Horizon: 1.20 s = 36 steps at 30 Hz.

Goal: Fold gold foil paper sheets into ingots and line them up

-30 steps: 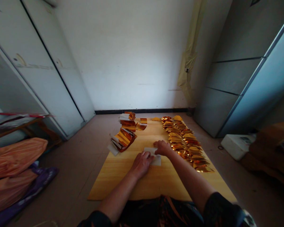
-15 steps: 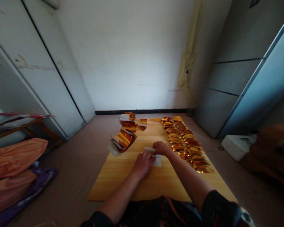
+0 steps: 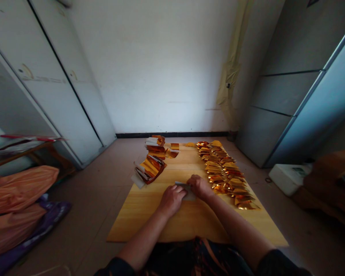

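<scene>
A small pale sheet of paper (image 3: 190, 197) lies on the wooden board in front of me, its far edge turned up into a fold. My left hand (image 3: 172, 198) presses on the sheet's left side, fingers bent over it. At the far right of the sheet my right hand (image 3: 200, 186) pinches the folded edge. To the right stand rows of folded gold foil papers (image 3: 218, 168). On the left of the board is a curled stack of gold foil sheets (image 3: 152, 168), with pale backs showing.
The wooden board (image 3: 138, 222) reaches almost to my lap. Further back lie another foil stack (image 3: 155, 142) and loose gold sheets (image 3: 172, 153). A grey cabinet (image 3: 66, 88), orange bags (image 3: 20, 191), a refrigerator (image 3: 278, 92) and a white box (image 3: 289, 179) surround it.
My right hand has shifted slightly right and toward me. The paper's raised far edge has come down flatter, and the left hand has moved slightly left.
</scene>
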{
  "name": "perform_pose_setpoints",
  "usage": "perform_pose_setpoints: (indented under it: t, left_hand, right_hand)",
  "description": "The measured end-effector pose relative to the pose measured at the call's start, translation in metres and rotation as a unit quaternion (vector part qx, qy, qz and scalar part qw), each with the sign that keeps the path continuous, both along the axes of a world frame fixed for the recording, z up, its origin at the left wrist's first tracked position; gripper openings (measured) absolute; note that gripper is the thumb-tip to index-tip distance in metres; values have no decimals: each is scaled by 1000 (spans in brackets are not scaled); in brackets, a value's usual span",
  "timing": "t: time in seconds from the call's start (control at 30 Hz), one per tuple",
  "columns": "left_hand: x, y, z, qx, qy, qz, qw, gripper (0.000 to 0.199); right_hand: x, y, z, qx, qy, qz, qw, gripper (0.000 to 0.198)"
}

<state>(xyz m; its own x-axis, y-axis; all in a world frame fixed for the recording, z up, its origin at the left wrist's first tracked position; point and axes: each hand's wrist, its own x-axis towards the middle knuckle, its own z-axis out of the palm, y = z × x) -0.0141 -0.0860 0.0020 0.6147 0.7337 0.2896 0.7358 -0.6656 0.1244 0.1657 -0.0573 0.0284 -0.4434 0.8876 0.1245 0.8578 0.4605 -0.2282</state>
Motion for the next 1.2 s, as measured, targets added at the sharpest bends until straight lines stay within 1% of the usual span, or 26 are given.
perform_pose_setpoints:
  t: [0.13, 0.23, 0.37, 0.53, 0.67, 0.77, 0.9, 1.03, 1.2]
  left_hand:
    - [-5, -4, 3, 16, -3, -2, 1000, 24]
    - [-7, -8, 4, 26, 3, 19, 999, 27]
    - [-6, -10, 2, 29, -8, 47, 998, 37]
    - [-2, -8, -4, 7, -31, 62, 998, 44]
    - [1, -8, -7, -26, -30, 90, 995, 40]
    - [2, -8, -6, -37, -21, 106, 993, 36]
    - [3, -10, -4, -29, 6, 109, 994, 31]
    - [3, -13, 4, -10, 33, 106, 994, 28]
    - [3, -17, 16, 8, 30, 96, 995, 21]
  right_hand:
    - [1, -11, -9, 39, -47, 40, 997, 23]
    - [1, -16, -7, 49, -73, 40, 995, 23]
    - [0, -21, 0, 48, -87, 42, 994, 23]
    - [-5, -23, 3, 50, -96, 26, 994, 24]
    - [-5, -24, 3, 39, -96, 22, 994, 24]
    - [-4, -25, 4, 30, -95, 25, 995, 24]
    - [-2, -26, 5, 32, -97, 33, 994, 21]
    - [3, -30, 4, 35, -85, 35, 995, 21]
    - [15, -40, 1, 34, -69, 40, 996, 19]
